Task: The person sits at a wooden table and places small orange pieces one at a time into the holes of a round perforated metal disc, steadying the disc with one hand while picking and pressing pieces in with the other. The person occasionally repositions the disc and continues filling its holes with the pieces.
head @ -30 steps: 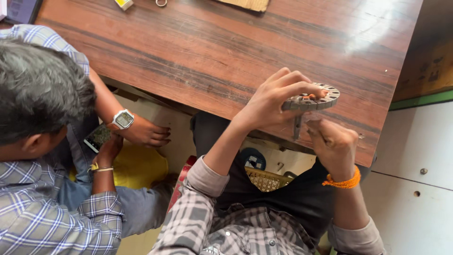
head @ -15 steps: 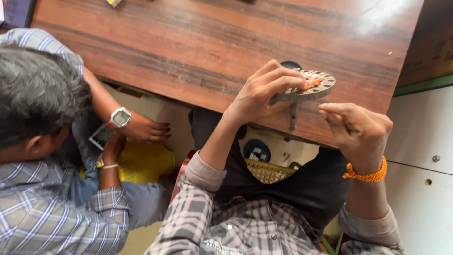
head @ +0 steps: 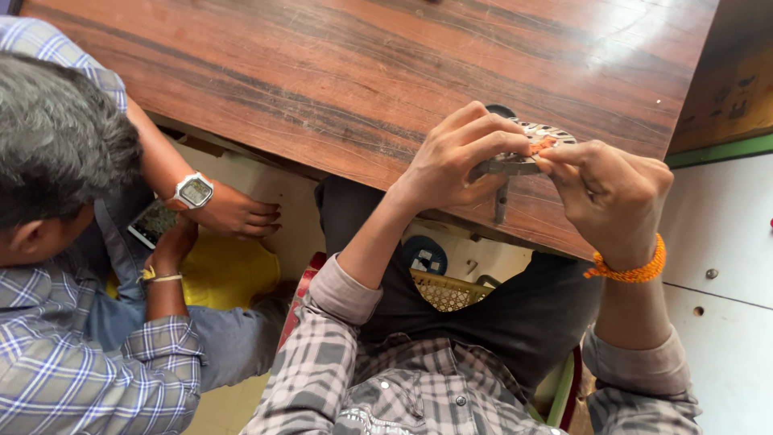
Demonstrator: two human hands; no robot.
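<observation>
- left hand (head: 455,157): fingers curled over the near left rim of a round metal disc (head: 541,137), pinching it between thumb and fingertips; closed on the part.
- right hand (head: 616,193): thumb and forefinger nipped narrow on the disc's right edge, at a small orange piece (head: 541,146); whether it grips the piece or only presses it cannot be told.
- disc: held just above the table (head: 322,72) near its right near edge, tilted slightly. slotted or toothed rim, grey metal, partly hidden by both hands.
- a thin metal stem (head: 502,201) hangs down from under the disc, toward the lap.
- handling judgement: rigid, probably fairly heavy for its size; slotted edges may be sharp. bare metal could slip, so the rim between the slots looks the soundest hold. the orange piece looks small and light, easily dropped.
- left of scene: a second person in a blue check shirt, wristwatch (head: 193,191) on one arm, a phone (head: 149,223) by the hands, well apart from the disc.
</observation>
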